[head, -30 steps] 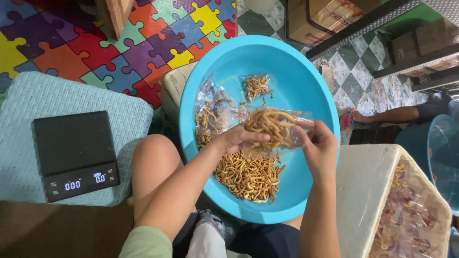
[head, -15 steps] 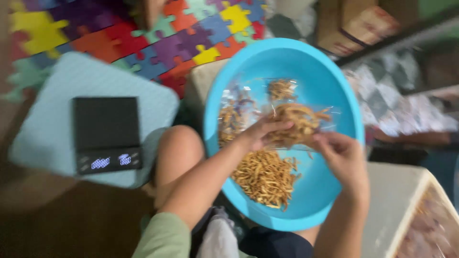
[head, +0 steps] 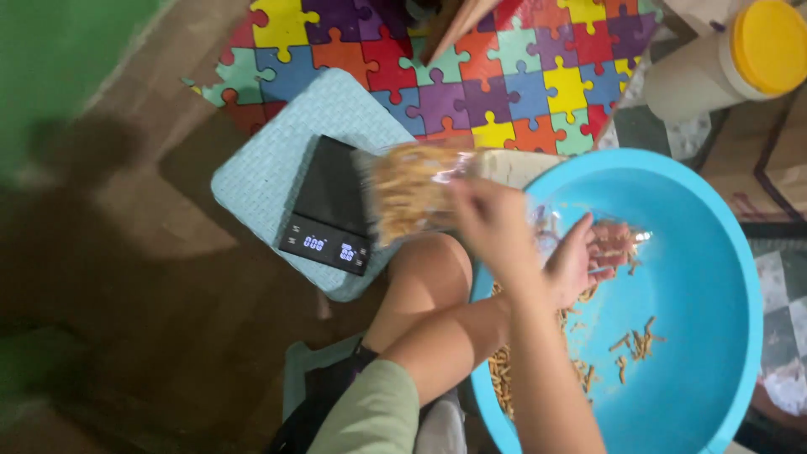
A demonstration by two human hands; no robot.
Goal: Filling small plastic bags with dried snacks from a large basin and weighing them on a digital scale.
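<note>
My right hand (head: 492, 220) grips a clear plastic bag (head: 409, 192) filled with tan snack sticks. It holds the bag on its side just above the right edge of a black digital scale (head: 324, 202). My right forearm crosses over my left. My left hand (head: 573, 262) lies in the big blue basin (head: 714, 210), fingers apart, against another clear bag with a few brownish pieces (head: 618, 244). Loose snack sticks (head: 639, 340) are scattered on the basin's bottom, with more heaped at its near left side (head: 502, 374).
The scale sits on a light teal woven stool top (head: 269, 160), with its display lit. Behind lies a colourful puzzle-piece floor mat (head: 521, 76). A pale container with a yellow lid (head: 731, 59) stands at the far right. My bare knee (head: 420, 277) is between stool and basin.
The filled bag has been carried left out of the basin to the scale by my right hand. My left hand has let go of it and stays in the basin. The view has swung left.
</note>
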